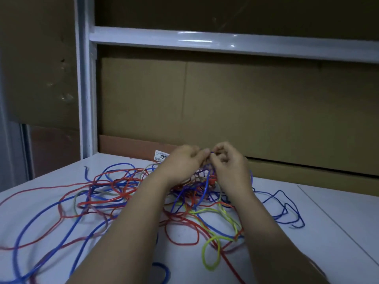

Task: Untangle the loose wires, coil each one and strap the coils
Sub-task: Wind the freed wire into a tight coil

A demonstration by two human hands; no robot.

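A tangle of loose wires [127,193] in red, blue, yellow and grey sprawls over the white table [338,232]. Both hands are raised together above the back of the heap. My left hand [182,162] and my right hand [229,162] pinch the same blue wire [207,181], which hangs down from the fingertips into the pile. A yellow wire [213,255] loops toward the front. A thin dark blue wire [287,208] trails off to the right. My forearms hide part of the heap.
Cardboard sheets [225,103] and a white metal frame [86,89] stand behind the table. A white label [161,155] sits on the cardboard near my left hand. A blue coil [162,271] lies at the front edge between my arms.
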